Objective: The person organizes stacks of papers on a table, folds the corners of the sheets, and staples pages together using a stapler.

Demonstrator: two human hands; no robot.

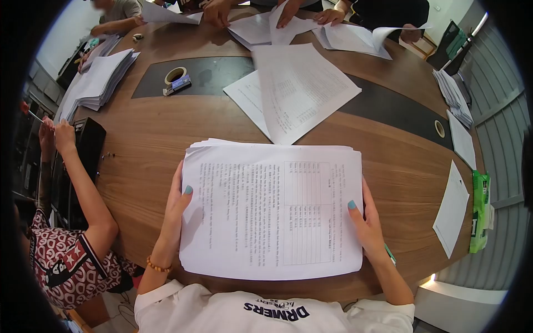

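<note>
A thick stack of printed paper (244, 222) is held between my two hands at the near edge of the table. Its top sheet carries lines of text and a table grid. My left hand (176, 202) grips the left side, thumb on top and fingers along the edge. On the right side, my right hand (366, 222) has its thumb on the top sheet and its fingers against the edge. Just beyond the stack lie loose printed sheets (302, 89), overlapping at angles, the top one curled.
A tape roll (176, 75) and a small blue box (177, 85) sit on the dark inlay of the table (139, 166). Paper piles (100, 80) stand at the left. A green packet (479, 211) lies at the right edge. Co-workers handle papers opposite; another person (72, 250) sits left.
</note>
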